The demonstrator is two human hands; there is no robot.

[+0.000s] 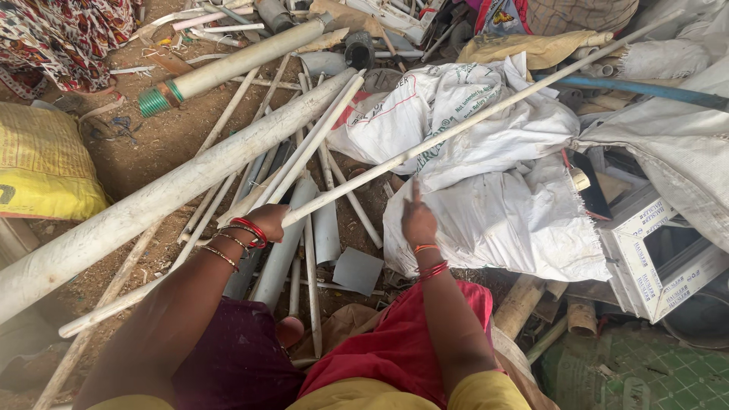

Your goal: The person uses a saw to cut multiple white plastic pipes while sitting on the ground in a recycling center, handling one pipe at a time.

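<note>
The long thin white plastic pipe lies with its axis running from 8 o'clock to 2 o'clock across the white woven sacks. The left hand is closed around its near end. The right hand hovers loosely open just below its middle, holding nothing.

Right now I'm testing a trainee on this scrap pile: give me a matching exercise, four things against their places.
1. long thin white pipe
2. yellow woven sack
3. thick dusty white pipe
4. grey flat plastic piece

A. far left on the ground
B. gripped by the left hand
C. on the ground between the arms
D. slanting across the dirt left of that hand

1-B, 2-A, 3-D, 4-C
</note>
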